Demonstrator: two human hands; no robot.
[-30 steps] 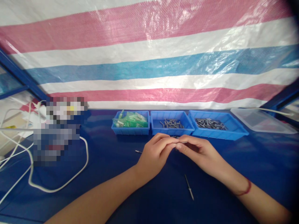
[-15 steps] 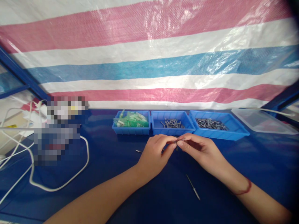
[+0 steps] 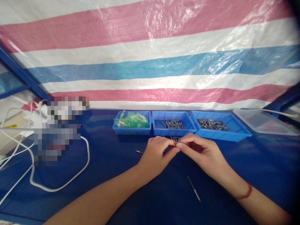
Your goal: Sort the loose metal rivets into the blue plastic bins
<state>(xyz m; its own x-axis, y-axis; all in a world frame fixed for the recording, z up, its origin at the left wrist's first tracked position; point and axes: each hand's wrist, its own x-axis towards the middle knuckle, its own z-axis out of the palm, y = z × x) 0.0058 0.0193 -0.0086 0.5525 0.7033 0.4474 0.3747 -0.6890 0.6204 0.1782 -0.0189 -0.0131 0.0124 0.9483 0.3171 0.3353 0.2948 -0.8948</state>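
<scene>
My left hand (image 3: 156, 154) and my right hand (image 3: 201, 152) meet fingertip to fingertip above the blue table (image 3: 112, 175), just in front of the middle bin. Both pinch a small metal pin (image 3: 177, 141) between thumb and fingers; most of it is hidden by the fingers. A few loose pins (image 3: 175, 137) lie just behind the fingertips. A long thin pin (image 3: 193, 188) lies on the table below my right hand. Another short pin (image 3: 139, 152) lies left of my left hand.
Three blue bins stand in a row at the back: one with green plastic parts (image 3: 131, 120), one with a few metal pins (image 3: 173, 123), one with many pins (image 3: 212, 124). A clear lid (image 3: 262, 122) lies far right. White cables (image 3: 58, 184) loop at the left.
Both hands stayed joined and shifted slightly up and right. The metal pin that stuck out sideways between the fingers is now mostly hidden in the pinch.
</scene>
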